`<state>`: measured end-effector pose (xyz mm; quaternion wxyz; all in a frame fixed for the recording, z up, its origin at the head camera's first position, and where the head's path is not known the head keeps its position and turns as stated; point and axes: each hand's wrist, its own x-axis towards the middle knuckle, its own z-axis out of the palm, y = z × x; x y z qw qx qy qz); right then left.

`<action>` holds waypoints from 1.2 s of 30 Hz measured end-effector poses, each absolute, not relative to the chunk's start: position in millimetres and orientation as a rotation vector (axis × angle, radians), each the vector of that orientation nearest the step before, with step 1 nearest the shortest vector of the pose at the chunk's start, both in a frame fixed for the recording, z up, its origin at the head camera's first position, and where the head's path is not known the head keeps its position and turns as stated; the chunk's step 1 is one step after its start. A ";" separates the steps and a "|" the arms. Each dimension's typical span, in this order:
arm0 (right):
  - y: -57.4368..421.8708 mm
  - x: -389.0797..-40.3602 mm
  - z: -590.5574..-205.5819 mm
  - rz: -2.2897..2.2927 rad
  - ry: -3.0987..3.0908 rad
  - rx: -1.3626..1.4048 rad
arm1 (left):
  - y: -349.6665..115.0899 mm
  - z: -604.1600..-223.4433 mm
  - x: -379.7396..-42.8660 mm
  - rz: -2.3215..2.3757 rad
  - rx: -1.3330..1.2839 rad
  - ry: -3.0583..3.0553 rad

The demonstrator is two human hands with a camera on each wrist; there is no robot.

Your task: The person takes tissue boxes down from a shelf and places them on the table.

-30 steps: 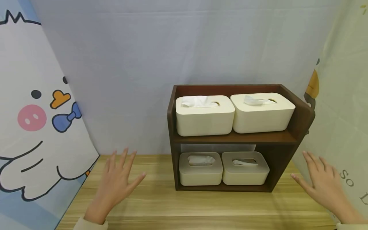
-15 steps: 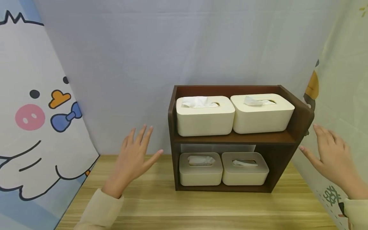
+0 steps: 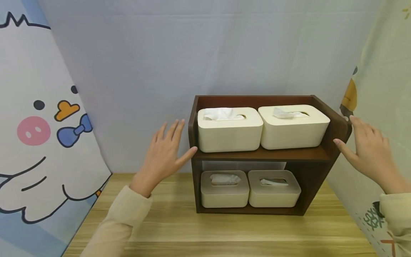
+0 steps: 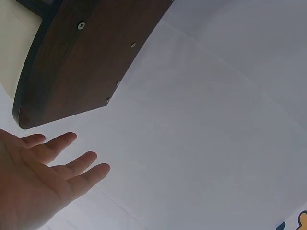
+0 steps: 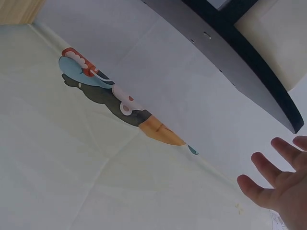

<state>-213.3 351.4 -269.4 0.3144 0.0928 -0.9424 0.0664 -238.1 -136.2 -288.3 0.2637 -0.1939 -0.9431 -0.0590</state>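
A dark brown two-tier wooden shelf [image 3: 261, 156] stands on the table. Two cream tissue boxes sit on its upper tier, the left one [image 3: 229, 137] and the right one [image 3: 293, 132] side by side. Below them are two more tissue boxes, a left [image 3: 224, 198] and a right [image 3: 273, 197]. Fingers spread, my left hand [image 3: 163, 153] is beside the shelf's left side, its thumb overlapping the panel edge in the head view. My right hand [image 3: 372, 153] is held at the right side with straight fingers, close to that panel. In the left wrist view, screws dot the outer side panel [image 4: 81, 62].
The table [image 3: 179, 228] has a light wood-grain top. Behind the shelf hangs a pale grey cloth [image 3: 138, 71]. A cartoon-printed cloth [image 3: 35, 178] bounds the left, and a cream printed cloth [image 3: 385, 89] the right.
Both hands have risen. The left hand has also moved rightward to the shelf's left side, and the right hand now lies close to its right side. The shelf and boxes stay in place.
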 end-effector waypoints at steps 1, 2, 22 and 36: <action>351.9 -215.0 -268.2 0.175 -2.480 0.246 | -134.0 -286.0 -239.3 -0.163 -0.524 -2.553; 352.4 -216.8 -267.1 0.172 -2.479 0.245 | -132.0 -284.1 -240.6 -0.169 -0.522 -2.556; 353.2 -241.7 -261.3 0.163 -2.533 0.232 | -113.8 -278.7 -266.1 -0.158 -0.480 -2.579; 353.5 -243.7 -264.3 0.291 -2.538 0.346 | -111.6 -279.4 -268.2 -0.110 -0.478 -2.580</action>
